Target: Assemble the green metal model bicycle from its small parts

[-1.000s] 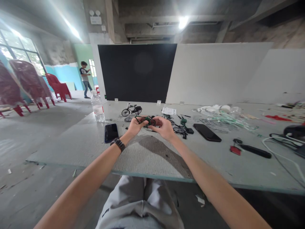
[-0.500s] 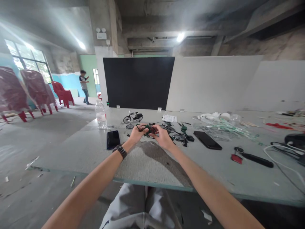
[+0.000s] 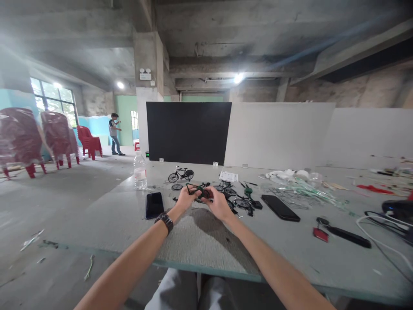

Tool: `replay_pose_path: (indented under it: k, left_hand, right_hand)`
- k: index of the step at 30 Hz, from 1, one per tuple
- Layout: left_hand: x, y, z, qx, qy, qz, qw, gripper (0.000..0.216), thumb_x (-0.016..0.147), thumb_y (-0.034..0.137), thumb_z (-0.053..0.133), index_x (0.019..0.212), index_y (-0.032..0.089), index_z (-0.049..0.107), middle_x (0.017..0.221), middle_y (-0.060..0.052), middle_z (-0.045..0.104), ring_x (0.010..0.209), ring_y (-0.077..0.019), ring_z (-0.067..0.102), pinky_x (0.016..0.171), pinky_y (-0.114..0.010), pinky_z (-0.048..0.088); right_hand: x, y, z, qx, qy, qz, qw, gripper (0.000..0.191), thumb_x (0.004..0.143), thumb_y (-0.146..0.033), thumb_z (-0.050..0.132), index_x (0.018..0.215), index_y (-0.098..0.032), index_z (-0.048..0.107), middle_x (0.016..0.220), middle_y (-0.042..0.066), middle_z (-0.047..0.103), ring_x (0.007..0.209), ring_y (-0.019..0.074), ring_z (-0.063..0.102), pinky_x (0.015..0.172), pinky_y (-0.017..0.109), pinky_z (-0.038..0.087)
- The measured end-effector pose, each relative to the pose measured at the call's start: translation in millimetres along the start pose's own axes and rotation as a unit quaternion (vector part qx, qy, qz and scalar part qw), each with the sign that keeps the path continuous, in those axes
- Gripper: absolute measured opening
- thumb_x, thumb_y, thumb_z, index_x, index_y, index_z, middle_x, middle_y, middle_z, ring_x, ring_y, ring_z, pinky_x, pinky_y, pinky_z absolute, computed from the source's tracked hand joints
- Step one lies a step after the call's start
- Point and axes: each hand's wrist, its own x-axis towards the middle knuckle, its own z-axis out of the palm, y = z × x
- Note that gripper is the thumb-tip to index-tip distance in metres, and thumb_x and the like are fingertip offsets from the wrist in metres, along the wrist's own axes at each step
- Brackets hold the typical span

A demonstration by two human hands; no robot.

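My left hand [image 3: 184, 202] is closed on the left part of a small green model bicycle frame [image 3: 200, 189], its thumb pressed near the middle. From the other side, my right hand [image 3: 220, 205] pinches the same frame, by a dark round part that looks like a wheel. Both hands are just above the table, and the fingers cover much of the frame. Behind them stands an assembled black model bicycle [image 3: 181, 175]. A loose wheel [image 3: 177, 187] lies by my left hand. Right of my right hand are several small bicycle parts, including spoked wheels [image 3: 242, 202].
A dark phone [image 3: 154, 206] and a water bottle [image 3: 140, 173] are on the left. Another phone [image 3: 280, 207], clear plastic wrap [image 3: 309, 189] and a black-handled tool [image 3: 348, 237] are on the right. Paper [image 3: 229, 176] lies behind the parts. A person [image 3: 114, 134] stands far left.
The camera view has tilted up, so the table and my hands sit lower in the picture. Both hands still hold the green frame, with little change in grip.
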Motion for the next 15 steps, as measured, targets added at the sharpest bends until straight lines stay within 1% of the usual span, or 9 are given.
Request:
replay_pose_path:
  k: [8, 15]
  left_hand:
    - [1.3, -0.2, 0.2, 0.001, -0.001, -0.008, 1.000, 0.025, 0.068, 0.033, 0.082, 0.082, 0.014, 0.074, 0.084, -0.009, 0.076, 0.082, -0.0247, 0.070, 0.082, -0.037, 0.053]
    - [1.1, -3.7, 2.0, -0.012, 0.006, -0.025, 1.000, 0.028, 0.068, 0.032, 0.083, 0.085, 0.012, 0.075, 0.087, -0.011, 0.077, 0.083, -0.0242, 0.071, 0.083, -0.038, 0.054]
  right_hand:
    - [-0.2, 1.1, -1.6, -0.002, -0.005, -0.004, 1.000, 0.025, 0.081, -0.027, 0.068, 0.103, -0.018, 0.059, 0.093, 0.008, 0.073, 0.083, 0.0226, 0.069, 0.078, 0.037, 0.054]
    - [0.6, 3.5, -1.6, 0.015, 0.001, -0.001, 1.000, 0.025, 0.079, -0.026, 0.069, 0.101, -0.019, 0.059, 0.093, 0.007, 0.073, 0.084, 0.0223, 0.069, 0.078, 0.036, 0.054]
